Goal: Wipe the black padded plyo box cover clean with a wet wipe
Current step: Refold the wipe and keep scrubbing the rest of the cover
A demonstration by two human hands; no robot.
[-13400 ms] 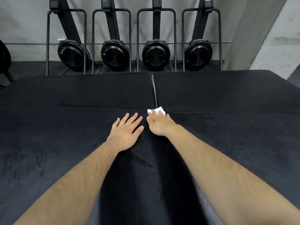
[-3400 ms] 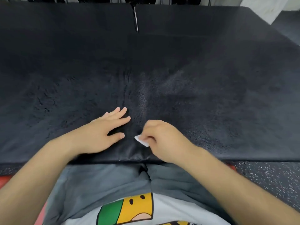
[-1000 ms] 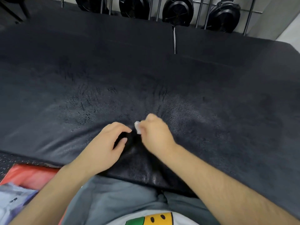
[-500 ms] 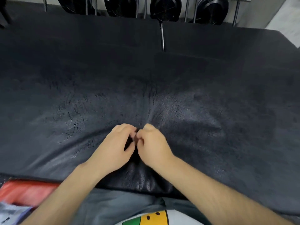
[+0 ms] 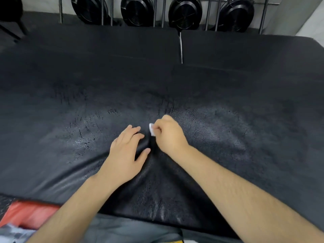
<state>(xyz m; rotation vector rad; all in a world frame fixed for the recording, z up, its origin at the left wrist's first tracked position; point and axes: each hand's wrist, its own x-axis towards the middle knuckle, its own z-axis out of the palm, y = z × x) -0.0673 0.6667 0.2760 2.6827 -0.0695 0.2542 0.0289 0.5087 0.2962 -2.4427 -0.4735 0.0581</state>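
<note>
While the person leans over the near edge, the black padded cover [image 5: 228, 106] fills pretty much the whole view, stretching away to a row of black fan wheels [image 5: 185, 13] standing against the back wall. The right hand [image 5: 168, 134] is curled into a loose fist resting on the cover near its front middle, fingers pinched around a small scrunched white wet wipe [image 5: 151, 129]; only a bit of the wipe pokes out on the thumb side. The left hand [image 5: 126, 155] sits just beside it, palm down and flat on the padding, fingers a little spread and slightly bent, thumb pointing toward the right wrist, not holding anything. The two hands are close but not touching. The surface around them looks shiny and streaky, with a paler sheen to the right of the fist. A thin pale seam [image 5: 181, 48] splits the far part of the cover. Something red [image 5: 26, 213] shows on the floor at lower left.
</note>
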